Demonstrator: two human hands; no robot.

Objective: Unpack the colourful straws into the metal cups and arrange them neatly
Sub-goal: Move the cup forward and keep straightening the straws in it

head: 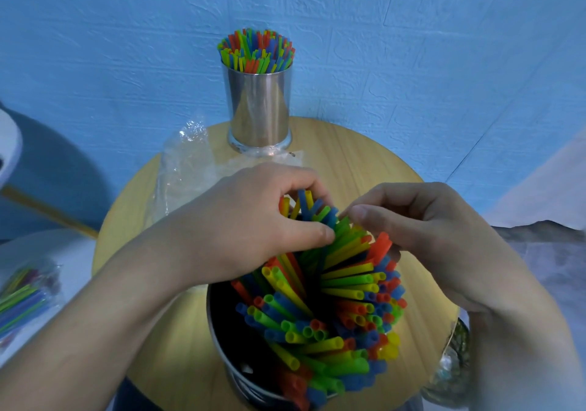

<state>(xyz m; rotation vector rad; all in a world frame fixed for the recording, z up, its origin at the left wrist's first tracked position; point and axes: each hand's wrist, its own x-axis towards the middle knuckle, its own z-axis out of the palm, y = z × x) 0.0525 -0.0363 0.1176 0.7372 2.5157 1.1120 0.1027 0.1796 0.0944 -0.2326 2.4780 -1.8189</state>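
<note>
Arranging step. Straws [336,312] splay in the near cup [213,315] on the worktop [364,157]. Left hand [250,223] fingers curl round a tuft of tips; right hand [425,233] pinches neighbours. Next, probably: straighten them upright.

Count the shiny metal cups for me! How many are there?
2. The far metal cup stands at the table's back edge. The near metal cup is closest to the camera. No others show.

Your straws [333,309] at lower centre are red, yellow, green and blue. The cup [259,109] at upper centre is shiny silver, your table [364,157] pale wood grain, the wall [412,46] blue with a brick pattern.
</note>
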